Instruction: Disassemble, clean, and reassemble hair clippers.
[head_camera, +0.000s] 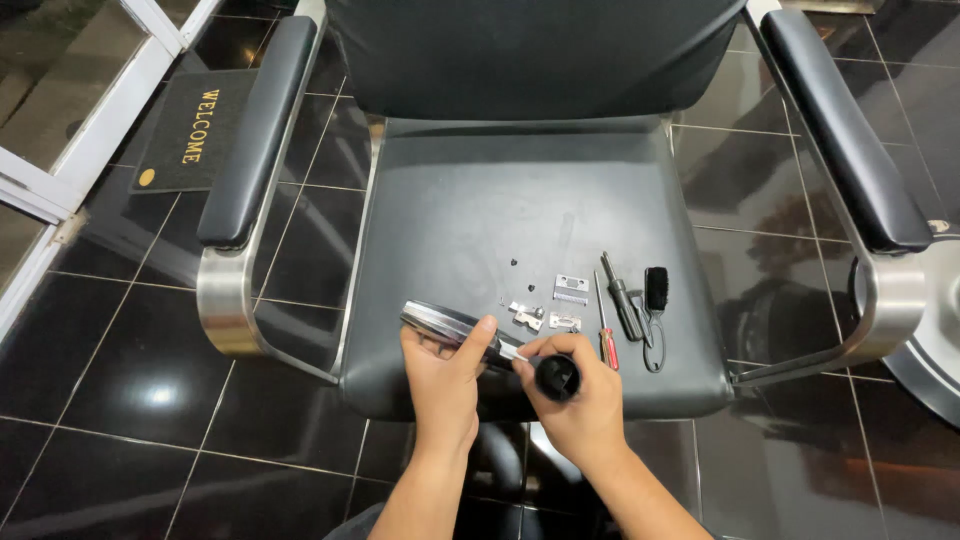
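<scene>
Here, in the head view, both hands work over the front edge of a black chair seat (520, 200). The left hand (445, 375) is closed around a chrome-bodied clipper (445, 322), thumb laid across its top, with the clipper's shiny end pointing up and to the left. The right hand (580, 395) is curled around a black round-handled tool (557, 376), whose thin metal tip touches the clipper near the left thumb. Just beyond the hands, small metal parts lie on the seat: a flat blade plate (571, 287), a smaller plate (564, 322) and a little bracket (526, 315). To their right rest a red-handled screwdriver (606, 340), a black screwdriver (622, 300) and a small black brush (656, 290). 2 tiny dark screws (514, 262) sit farther back on the seat. A dark doormat (195, 130) lies on the glossy tiled floor (120, 400), upper left.
</scene>
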